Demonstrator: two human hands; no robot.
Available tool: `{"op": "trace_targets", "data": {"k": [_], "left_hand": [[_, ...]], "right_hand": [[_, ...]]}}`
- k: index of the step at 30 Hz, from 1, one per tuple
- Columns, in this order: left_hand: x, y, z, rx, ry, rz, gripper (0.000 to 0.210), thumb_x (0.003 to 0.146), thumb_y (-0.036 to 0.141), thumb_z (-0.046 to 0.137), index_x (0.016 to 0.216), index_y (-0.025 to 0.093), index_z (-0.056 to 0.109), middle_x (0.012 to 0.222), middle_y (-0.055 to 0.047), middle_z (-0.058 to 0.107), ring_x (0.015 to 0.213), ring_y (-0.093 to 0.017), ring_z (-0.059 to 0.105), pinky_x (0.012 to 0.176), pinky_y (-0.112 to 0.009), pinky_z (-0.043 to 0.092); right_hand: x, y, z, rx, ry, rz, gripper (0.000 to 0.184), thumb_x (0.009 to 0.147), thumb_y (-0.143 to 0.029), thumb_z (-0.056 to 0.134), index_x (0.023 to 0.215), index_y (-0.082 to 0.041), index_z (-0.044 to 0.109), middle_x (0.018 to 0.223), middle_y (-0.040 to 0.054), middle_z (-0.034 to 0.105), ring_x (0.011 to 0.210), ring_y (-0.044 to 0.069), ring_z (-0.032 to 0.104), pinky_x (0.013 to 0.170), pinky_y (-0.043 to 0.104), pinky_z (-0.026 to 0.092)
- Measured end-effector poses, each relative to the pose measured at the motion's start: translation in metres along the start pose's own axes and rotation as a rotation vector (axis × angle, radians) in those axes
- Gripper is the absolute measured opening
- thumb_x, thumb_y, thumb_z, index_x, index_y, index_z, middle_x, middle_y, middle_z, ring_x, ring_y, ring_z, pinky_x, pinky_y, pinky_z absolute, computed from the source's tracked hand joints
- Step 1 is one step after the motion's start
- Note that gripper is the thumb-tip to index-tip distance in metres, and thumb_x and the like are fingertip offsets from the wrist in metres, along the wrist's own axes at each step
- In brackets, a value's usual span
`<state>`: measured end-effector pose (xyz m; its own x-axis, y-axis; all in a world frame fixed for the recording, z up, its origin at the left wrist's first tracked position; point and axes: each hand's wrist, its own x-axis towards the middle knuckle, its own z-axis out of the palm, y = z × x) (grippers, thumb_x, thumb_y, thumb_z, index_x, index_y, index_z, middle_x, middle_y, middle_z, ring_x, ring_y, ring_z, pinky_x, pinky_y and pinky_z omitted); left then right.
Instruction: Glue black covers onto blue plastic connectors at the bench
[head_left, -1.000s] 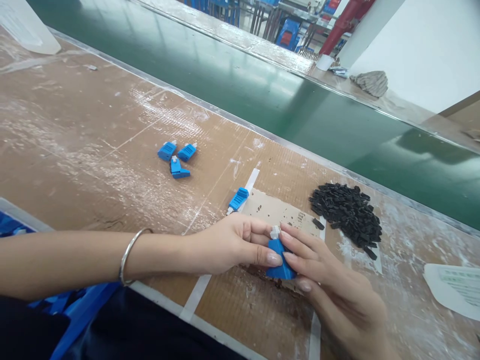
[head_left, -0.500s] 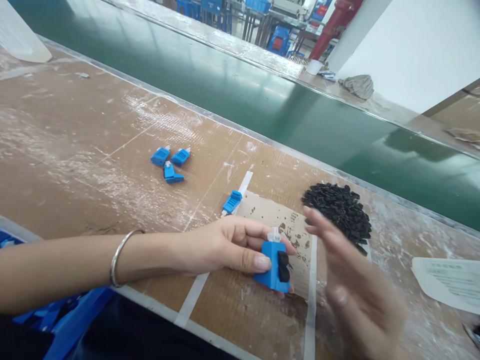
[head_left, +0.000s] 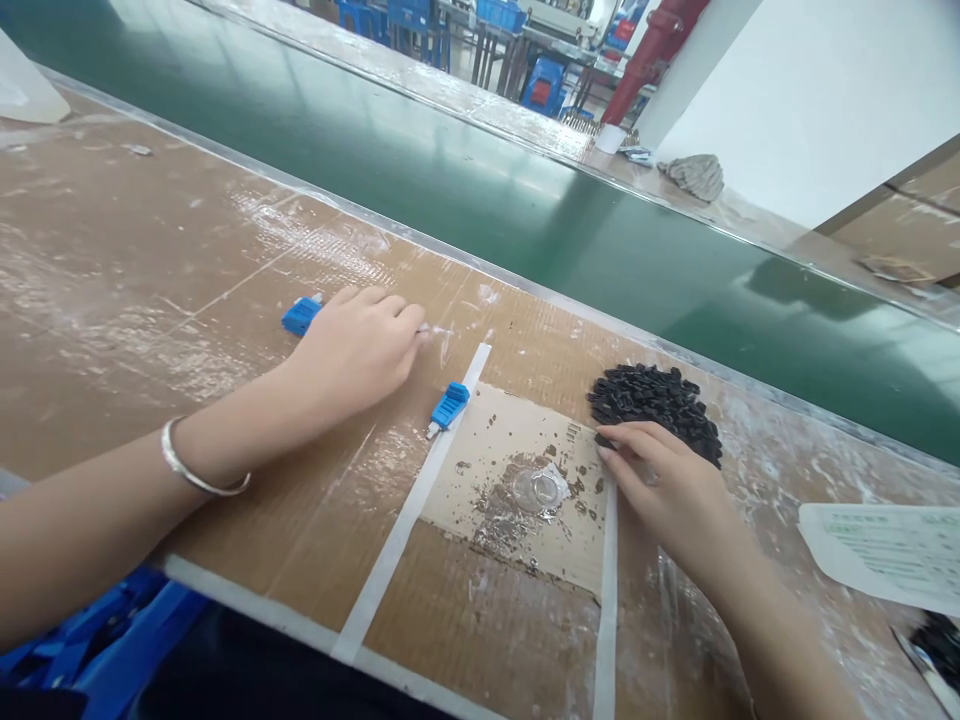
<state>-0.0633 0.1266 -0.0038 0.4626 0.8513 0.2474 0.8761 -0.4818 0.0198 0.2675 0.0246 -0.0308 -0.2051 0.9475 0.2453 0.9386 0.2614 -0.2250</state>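
Observation:
My left hand (head_left: 367, 340) is palm down over the spot where the small blue plastic parts lie, its fingers curled under. Whatever is in its fingers is hidden. One blue part (head_left: 301, 316) shows beside the wrist side of this hand. A second blue part (head_left: 451, 405) with a whitish tip lies by a white tape strip. My right hand (head_left: 667, 480) pinches a small black piece (head_left: 603, 439) between thumb and fingertips, at the near left edge of a heap of black pieces (head_left: 652, 400).
A stained cardboard sheet (head_left: 465, 490) carries a clear round wet-looking piece (head_left: 544, 490). A white translucent sheet (head_left: 885, 550) lies at right, with more black pieces (head_left: 937, 645) below it. A green belt (head_left: 450, 150) runs behind. Blue parts (head_left: 112, 640) fill the lower left.
My left hand has moved away left from above the cardboard, where it held a blue part with black rollers, to the group of blue parts. My right hand has gone to the black heap and pinched a piece.

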Motion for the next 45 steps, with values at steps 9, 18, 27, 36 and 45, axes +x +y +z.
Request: {"op": "trace_targets", "data": {"k": [9,18,27,36,45], "left_hand": [[-0.003,0.013,0.006,-0.266,-0.021,0.118,0.027,0.097,0.03,0.05,0.106,0.012,0.068,0.108,-0.013,0.067,0.107,-0.03,0.061,0.092,-0.044,0.045],[-0.014,0.028,0.009,-0.558,-0.248,0.137,0.011,0.089,0.024,0.062,0.092,0.015,0.066,0.086,-0.004,0.066,0.08,-0.02,0.062,0.07,-0.031,0.046],[-0.016,0.023,0.024,-0.442,0.063,0.622,0.032,0.086,-0.004,0.039,0.097,0.015,0.062,0.11,-0.012,0.069,0.102,-0.024,0.063,0.091,-0.037,0.051],[-0.019,0.032,0.016,-0.455,0.144,0.359,0.022,0.099,0.024,0.047,0.113,0.013,0.06,0.098,-0.011,0.065,0.092,-0.025,0.059,0.084,-0.039,0.05],[-0.021,0.038,0.024,-0.42,-0.044,0.371,0.02,0.097,0.024,0.048,0.102,0.016,0.066,0.09,-0.007,0.059,0.08,-0.021,0.057,0.072,-0.033,0.044]], "right_hand": [[0.0,0.004,0.005,-0.102,-0.027,-0.152,0.029,0.1,-0.026,0.042,0.107,-0.013,0.067,0.096,0.0101,0.067,0.074,0.019,0.069,0.057,0.028,0.053],[-0.004,-0.005,-0.003,-0.086,0.015,-0.191,0.017,0.104,-0.03,0.044,0.101,-0.019,0.057,0.095,0.0079,0.067,0.084,0.021,0.069,0.07,0.03,0.054],[-0.004,-0.015,0.004,-0.029,0.056,-0.329,0.023,0.103,-0.024,0.045,0.099,-0.016,0.067,0.102,0.0095,0.072,0.09,0.02,0.073,0.074,0.031,0.06],[-0.005,-0.017,0.0,-0.055,-0.008,-0.318,0.035,0.103,-0.024,0.039,0.098,-0.018,0.073,0.107,0.0099,0.075,0.092,0.024,0.074,0.075,0.036,0.064],[-0.002,-0.019,-0.005,0.077,-0.098,-0.147,0.023,0.097,-0.03,0.049,0.101,-0.021,0.07,0.099,0.0066,0.071,0.078,0.018,0.073,0.064,0.029,0.059]]}}
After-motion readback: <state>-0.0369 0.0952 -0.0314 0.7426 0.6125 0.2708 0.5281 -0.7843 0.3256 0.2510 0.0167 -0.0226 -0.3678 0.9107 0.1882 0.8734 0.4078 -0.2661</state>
